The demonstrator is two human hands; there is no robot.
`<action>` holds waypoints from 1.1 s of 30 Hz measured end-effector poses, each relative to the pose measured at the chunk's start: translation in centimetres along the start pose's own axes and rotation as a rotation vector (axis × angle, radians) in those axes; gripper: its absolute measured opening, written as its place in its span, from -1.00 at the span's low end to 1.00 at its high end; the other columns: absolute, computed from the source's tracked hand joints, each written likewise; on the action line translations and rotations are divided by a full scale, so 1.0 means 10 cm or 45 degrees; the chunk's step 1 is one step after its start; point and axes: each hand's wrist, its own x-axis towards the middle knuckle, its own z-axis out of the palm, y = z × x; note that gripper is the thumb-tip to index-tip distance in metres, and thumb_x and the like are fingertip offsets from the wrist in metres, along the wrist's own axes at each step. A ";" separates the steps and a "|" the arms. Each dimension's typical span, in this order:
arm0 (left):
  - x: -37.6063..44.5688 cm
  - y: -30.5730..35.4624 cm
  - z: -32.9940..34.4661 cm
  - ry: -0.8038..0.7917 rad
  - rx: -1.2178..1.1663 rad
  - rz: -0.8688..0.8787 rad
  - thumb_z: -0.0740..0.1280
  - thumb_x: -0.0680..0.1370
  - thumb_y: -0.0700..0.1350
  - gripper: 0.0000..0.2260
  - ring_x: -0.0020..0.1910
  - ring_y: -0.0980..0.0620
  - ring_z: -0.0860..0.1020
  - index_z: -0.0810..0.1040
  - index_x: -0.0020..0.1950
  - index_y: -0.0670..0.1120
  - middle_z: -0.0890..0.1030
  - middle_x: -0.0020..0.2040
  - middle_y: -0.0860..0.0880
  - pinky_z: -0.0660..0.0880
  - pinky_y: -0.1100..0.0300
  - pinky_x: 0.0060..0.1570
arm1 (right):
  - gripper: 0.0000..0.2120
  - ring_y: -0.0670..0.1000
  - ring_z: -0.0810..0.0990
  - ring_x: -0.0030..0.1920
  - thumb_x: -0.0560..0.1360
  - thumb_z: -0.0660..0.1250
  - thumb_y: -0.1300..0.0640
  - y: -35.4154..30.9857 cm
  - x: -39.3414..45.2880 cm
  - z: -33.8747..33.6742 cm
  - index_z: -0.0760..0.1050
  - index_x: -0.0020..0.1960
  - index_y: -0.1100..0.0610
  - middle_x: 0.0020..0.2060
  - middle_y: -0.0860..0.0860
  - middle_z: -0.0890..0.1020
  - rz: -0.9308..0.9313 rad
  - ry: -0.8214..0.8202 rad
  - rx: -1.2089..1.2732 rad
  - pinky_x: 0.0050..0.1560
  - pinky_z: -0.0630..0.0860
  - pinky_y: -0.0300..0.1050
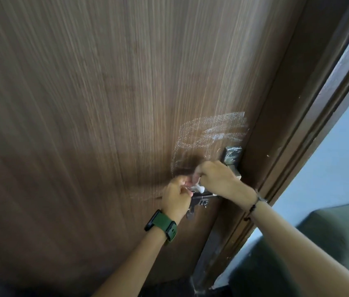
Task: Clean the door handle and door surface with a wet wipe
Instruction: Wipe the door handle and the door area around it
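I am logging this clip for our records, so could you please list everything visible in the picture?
door: one, brown wood grain, fills most of the view
wet streaks: one whitish patch, on the door above the handle
door handle: one, silver metal plate and lever, at the door's right edge, partly hidden by the right hand
latch: one, dark metal, below the handle
door frame: one, dark brown, right of the door
wall: pale blue, far right
wet wipe: one, white, held between both hands
watch: one, green strap, left wrist
bracelet: one, dark, right wrist
left hand: pinches the wipe
right hand: grips the wipe at the handle
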 end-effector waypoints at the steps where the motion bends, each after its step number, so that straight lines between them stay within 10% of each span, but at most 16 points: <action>1: -0.01 0.00 0.00 -0.001 -0.006 -0.002 0.15 0.46 -0.36 -0.70 -0.10 -0.02 0.58 0.55 0.05 -0.10 0.63 0.01 -0.05 0.55 0.02 -0.01 | -0.71 -0.05 0.60 -0.19 0.49 0.15 0.28 0.06 0.00 -0.06 0.64 -0.04 0.11 0.13 0.06 0.62 0.015 -0.016 0.025 -0.20 0.51 -0.20; 6: 0.01 -0.03 -0.01 0.010 -0.085 -0.038 0.12 0.46 -0.40 -0.66 -0.10 0.00 0.57 0.53 0.09 -0.10 0.59 0.01 -0.03 0.54 0.04 0.02 | -0.72 0.17 0.59 0.04 0.52 0.15 0.24 0.28 -0.05 -0.13 0.63 0.00 0.14 0.08 0.16 0.62 0.190 0.140 -0.116 0.08 0.55 0.02; 12: 0.02 0.01 0.14 -0.081 -0.110 -0.085 0.18 0.48 -0.34 -0.77 -0.07 -0.06 0.57 0.53 0.02 -0.12 0.62 -0.04 -0.11 0.46 0.23 -0.19 | -0.63 -0.13 0.47 -0.34 0.40 0.13 0.45 0.15 -0.10 -0.03 0.63 -0.10 0.14 -0.03 0.07 0.67 0.033 0.276 0.321 -0.31 0.37 -0.44; 16: 0.06 0.05 0.18 -0.139 -0.120 -0.015 0.19 0.48 -0.33 -0.67 -0.11 0.15 0.54 0.49 0.18 -0.05 0.56 -0.05 0.02 0.39 0.50 -0.32 | -0.73 0.17 0.58 -0.12 0.36 0.23 0.47 0.51 -0.29 -0.03 0.61 -0.10 0.23 -0.16 0.17 0.64 0.124 0.708 0.004 -0.16 0.46 -0.11; 24: 0.04 0.03 0.22 -0.126 -0.182 -0.020 0.21 0.49 -0.31 -0.68 -0.14 0.30 0.48 0.50 0.16 -0.02 0.55 -0.08 0.07 0.40 0.57 -0.31 | -0.68 0.19 0.46 0.14 0.43 0.22 0.43 0.47 -0.32 0.19 0.49 0.17 0.29 0.13 0.20 0.54 0.337 0.692 -0.175 0.11 0.45 -0.04; 30: 0.04 0.05 0.24 -0.047 -0.195 -0.066 0.19 0.48 -0.34 -0.75 -0.11 0.00 0.56 0.54 0.05 -0.11 0.59 -0.15 -0.04 0.49 0.17 -0.11 | -0.72 0.27 0.47 0.14 0.39 0.30 0.43 0.05 -0.37 0.31 0.52 0.09 0.32 0.09 0.26 0.52 0.051 0.536 -0.305 -0.14 0.56 0.05; 33: 0.01 0.01 0.22 -0.069 -0.222 -0.055 0.21 0.48 -0.32 -0.72 -0.14 0.15 0.52 0.51 0.15 -0.12 0.55 -0.15 0.05 0.42 0.32 -0.14 | -0.68 0.21 0.47 0.13 0.49 0.21 0.38 0.37 -0.37 0.12 0.47 0.22 0.21 0.17 0.16 0.42 0.225 0.602 -0.275 -0.05 0.52 -0.01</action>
